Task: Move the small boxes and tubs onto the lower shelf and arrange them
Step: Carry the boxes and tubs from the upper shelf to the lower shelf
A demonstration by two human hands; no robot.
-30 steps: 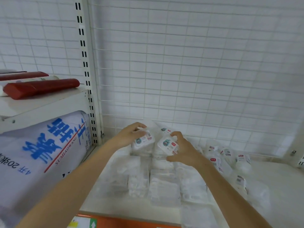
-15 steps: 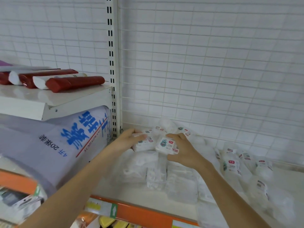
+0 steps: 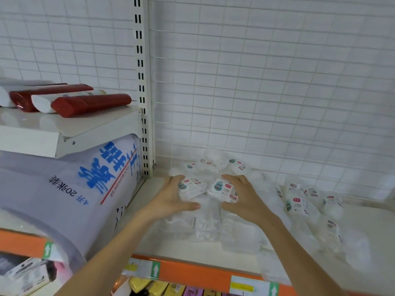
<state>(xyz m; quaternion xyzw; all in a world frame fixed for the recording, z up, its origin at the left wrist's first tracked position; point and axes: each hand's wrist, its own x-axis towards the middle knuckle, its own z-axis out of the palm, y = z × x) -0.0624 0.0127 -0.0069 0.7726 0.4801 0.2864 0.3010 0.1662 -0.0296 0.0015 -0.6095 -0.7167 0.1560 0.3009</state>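
Cupping one small white tub each, the left hand (image 3: 171, 199) grips the left tub (image 3: 190, 187) and the right hand (image 3: 245, 199) the right tub (image 3: 223, 189), apparently seating them side by side atop the flat packs (image 3: 205, 227) near the shelf (image 3: 192, 251) corner.

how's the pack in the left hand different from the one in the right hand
The left pack lies with its label running across, a small cartoon at its left end; the right pack is turned so a larger cartoon and a red logo face up. The left hand wraps its pack from the outer left side, thumb underneath; the right hand covers its pack from the right. Both are small white wrapped packs resting on the clear packs.
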